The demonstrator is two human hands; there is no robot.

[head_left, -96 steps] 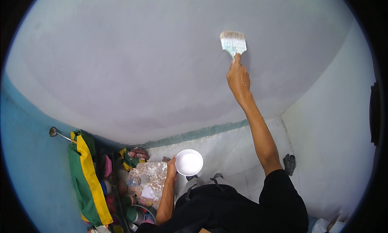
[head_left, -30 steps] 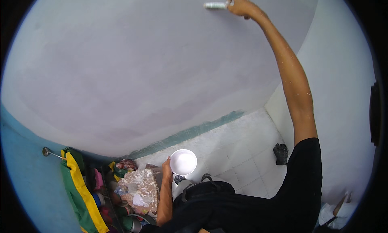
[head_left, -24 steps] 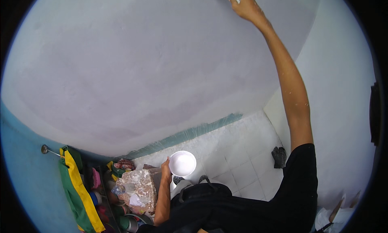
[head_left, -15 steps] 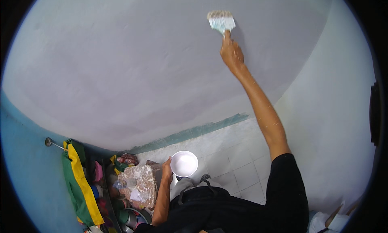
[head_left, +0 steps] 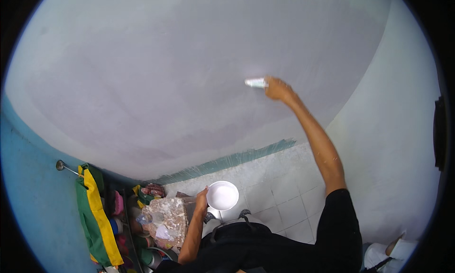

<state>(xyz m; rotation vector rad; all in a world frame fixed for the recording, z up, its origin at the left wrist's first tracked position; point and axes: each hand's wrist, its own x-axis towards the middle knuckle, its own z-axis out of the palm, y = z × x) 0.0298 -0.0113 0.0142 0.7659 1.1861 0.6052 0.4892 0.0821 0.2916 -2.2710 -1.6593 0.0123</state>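
My right hand (head_left: 278, 89) is closed round the handle of a wide paintbrush (head_left: 256, 83), out in front of the pale lilac wall (head_left: 189, 64). The brush is seen nearly edge-on, pointing left, and is slightly blurred; whether its bristles touch the wall I cannot tell. Low down, my left hand (head_left: 203, 197) grips the rim of a round white bowl (head_left: 222, 195). Pale liquid, the look of thin paint, lies in the bowl. The fingers under the bowl are hidden.
A paint-spattered block (head_left: 166, 221) stands left of my left forearm. Beyond it are a cluttered rack and a green and yellow cloth (head_left: 97, 221) by the blue wall (head_left: 38, 197). A teal strip (head_left: 227, 162) runs along the wall's foot above floor tiles (head_left: 279, 206).
My right hand has swept the brush down the wall, and the brush has turned from pointing up to pointing left. The bowl and my left hand appear slightly lower and farther right.
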